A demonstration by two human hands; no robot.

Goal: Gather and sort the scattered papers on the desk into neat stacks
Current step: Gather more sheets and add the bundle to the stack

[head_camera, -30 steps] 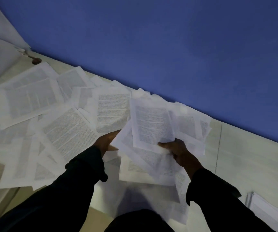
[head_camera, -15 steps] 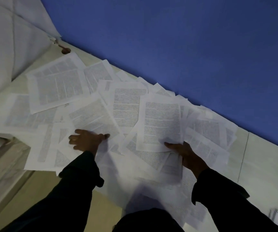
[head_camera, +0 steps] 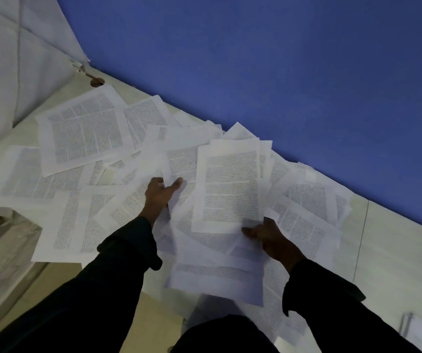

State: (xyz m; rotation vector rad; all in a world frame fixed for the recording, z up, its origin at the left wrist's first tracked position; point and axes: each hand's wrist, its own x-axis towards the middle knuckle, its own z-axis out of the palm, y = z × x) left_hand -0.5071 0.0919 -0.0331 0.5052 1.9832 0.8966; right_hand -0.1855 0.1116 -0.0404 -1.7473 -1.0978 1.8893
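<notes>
Printed white sheets lie scattered over the pale desk (head_camera: pixel 393 250), overlapping in a wide spread from far left to centre right. My right hand (head_camera: pixel 272 238) grips the lower corner of a loose bundle of papers (head_camera: pixel 230 189), its top page upright and full of text. My left hand (head_camera: pixel 160 193) pinches the edge of a sheet (head_camera: pixel 179 159) just left of that bundle, thumb on top. A large two-column page (head_camera: pixel 82 138) rests flat at the far left. More sheets (head_camera: pixel 306 207) fan out right of my right hand.
A blue wall (head_camera: pixel 281 72) runs along the desk's far edge. A white panel (head_camera: pixel 14 59) closes the left side, with a brown cable hole (head_camera: pixel 97 81) in the corner. Another white stack (head_camera: pixel 418 332) shows at the bottom right. The desk's near edge drops off at lower left.
My left hand has lifted off the flat sheets at the left and moved right onto a sheet beside the bundle. The right hand keeps its hold; the bundle has risen slightly.
</notes>
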